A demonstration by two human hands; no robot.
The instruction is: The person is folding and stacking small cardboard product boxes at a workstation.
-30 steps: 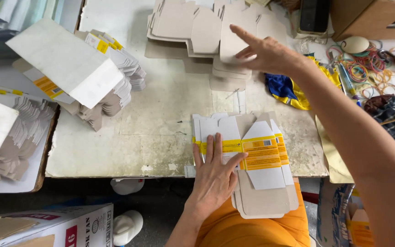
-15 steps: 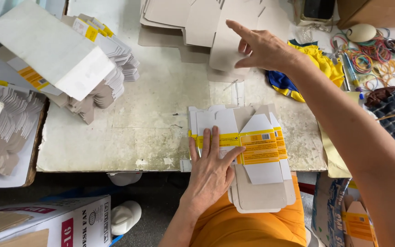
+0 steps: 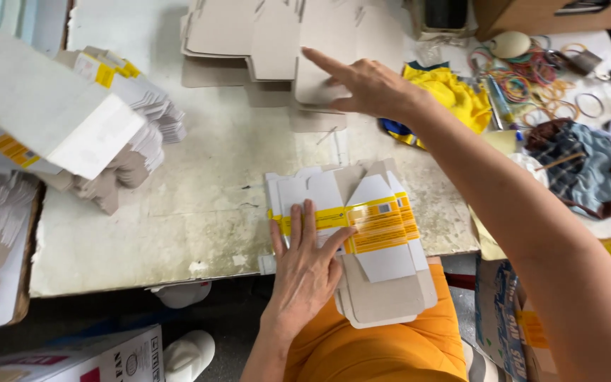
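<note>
Left hand (image 3: pixel 305 272) is pressing flat, fingers spread, on the banded stack (image 3: pixel 348 219) while right hand (image 3: pixel 373 88), open, is reaching beyond it onto a blank (image 3: pixel 319 81), next needing a pinch to lift one

White flat carton blanks (image 3: pixel 362 226) with yellow bands lie fanned, overhanging the table edge.

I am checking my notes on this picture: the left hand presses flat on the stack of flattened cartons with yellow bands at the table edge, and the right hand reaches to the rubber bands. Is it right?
Not quite. In the head view the right hand reaches to the pile of plain brown carton blanks at the far side, not the rubber bands. The left hand does press flat on the stack of flattened cartons with yellow bands at the table edge.
</note>
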